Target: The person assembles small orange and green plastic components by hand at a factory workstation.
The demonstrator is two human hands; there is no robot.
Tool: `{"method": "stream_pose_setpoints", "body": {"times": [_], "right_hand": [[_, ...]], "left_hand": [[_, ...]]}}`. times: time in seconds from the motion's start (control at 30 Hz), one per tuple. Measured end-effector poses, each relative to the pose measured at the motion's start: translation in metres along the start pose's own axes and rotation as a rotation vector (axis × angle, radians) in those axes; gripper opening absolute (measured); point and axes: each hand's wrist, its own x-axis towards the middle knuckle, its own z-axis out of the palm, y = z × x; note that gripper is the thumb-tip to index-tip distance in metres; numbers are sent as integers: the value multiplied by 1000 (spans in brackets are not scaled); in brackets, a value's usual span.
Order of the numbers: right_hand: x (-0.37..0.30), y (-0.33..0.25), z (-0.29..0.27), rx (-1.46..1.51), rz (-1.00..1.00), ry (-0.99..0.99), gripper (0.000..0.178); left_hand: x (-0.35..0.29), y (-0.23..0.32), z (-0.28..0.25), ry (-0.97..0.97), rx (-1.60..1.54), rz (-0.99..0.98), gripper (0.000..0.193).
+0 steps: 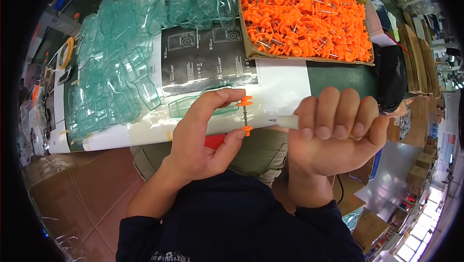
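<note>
Pic bright overall, esp. mid-frame. Windows [420, 235], lower R, blown near-white. Glare patches on white sheet [282, 76], sheen on black printed sheet [208, 76], tiny hot spots on clear green parts [116, 71]. Shirt [241, 218] v. dark, little detail. L hand [195, 134] & orange-and-metal piece [245, 113] approx. sharp; R hand [333, 127] evenly lit, knuckles bright. Bg clutter [36, 76] at L rim soft. Fisheye distortion strong: boxes [420, 52] far R lean/bend; corners black (vignette).

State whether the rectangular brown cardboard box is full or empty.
Full: metal-pinned orange plastic pieces lie heaped inside the box from wall to wall.
</note>
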Motion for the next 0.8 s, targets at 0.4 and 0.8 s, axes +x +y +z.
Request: {"method": "stream_pose_setpoints", "body": {"times": [0.4, 0.8], "right_hand": [[-9, 21, 1, 138, 62, -49, 41], [-9, 16, 1, 80, 159, -64, 40]], "left_hand": [[-5, 6, -3, -35, 48, 71, 59], [-5, 5, -7, -63, 58, 70, 62]]}}
